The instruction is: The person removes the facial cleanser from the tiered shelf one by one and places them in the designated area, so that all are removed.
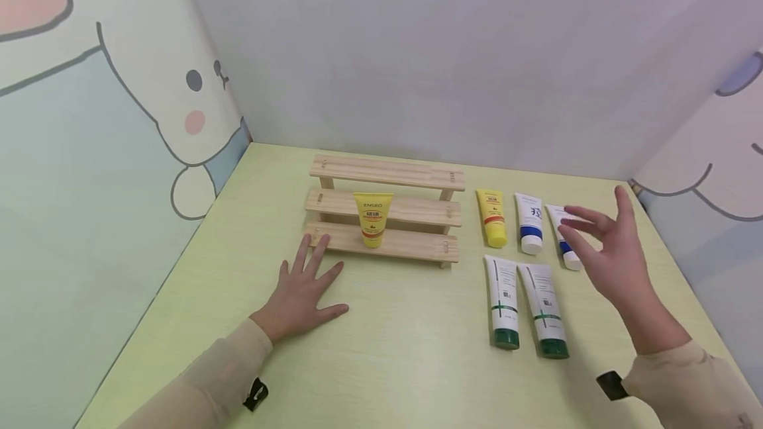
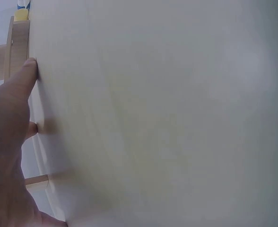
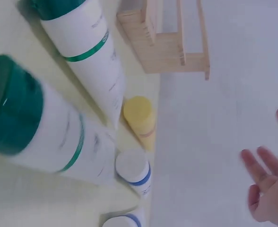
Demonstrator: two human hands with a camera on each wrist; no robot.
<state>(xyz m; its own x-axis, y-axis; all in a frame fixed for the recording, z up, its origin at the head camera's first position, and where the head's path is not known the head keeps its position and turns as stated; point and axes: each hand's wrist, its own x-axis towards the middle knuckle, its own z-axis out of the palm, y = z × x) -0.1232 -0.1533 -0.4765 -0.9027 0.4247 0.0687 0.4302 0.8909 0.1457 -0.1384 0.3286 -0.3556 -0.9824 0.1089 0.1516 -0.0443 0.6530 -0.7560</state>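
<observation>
My left hand (image 1: 301, 293) lies flat on the pale green table (image 1: 381, 363), fingers straight and spread, holding nothing, its fingertips just short of the lowest step of the wooden rack (image 1: 384, 214). My right hand (image 1: 608, 253) hangs in the air on the right, fingers loosely spread and empty, above the far-right end of the tubes lying there. Nearest me on that side are two white tubes with green caps (image 1: 527, 303), side by side, caps toward me. Beyond them lies a row of three: a yellow tube (image 1: 492, 217), a white tube with a blue band (image 1: 529, 222), and a second blue-banded tube (image 1: 566, 243) partly hidden behind my right fingers. One yellow tube (image 1: 373, 218) already stands cap-down on the rack's lowest step, so I judge I am between placements, reaching for another tube. The next move, as I see it, calls for lowering my right hand onto the blue-banded tube beneath it, closing round its body, then carrying it left to a free step and setting it upright on its cap. Behind the rack a plain pale wall closes the far side; the left and right panels carry cartoon drawings.
</observation>
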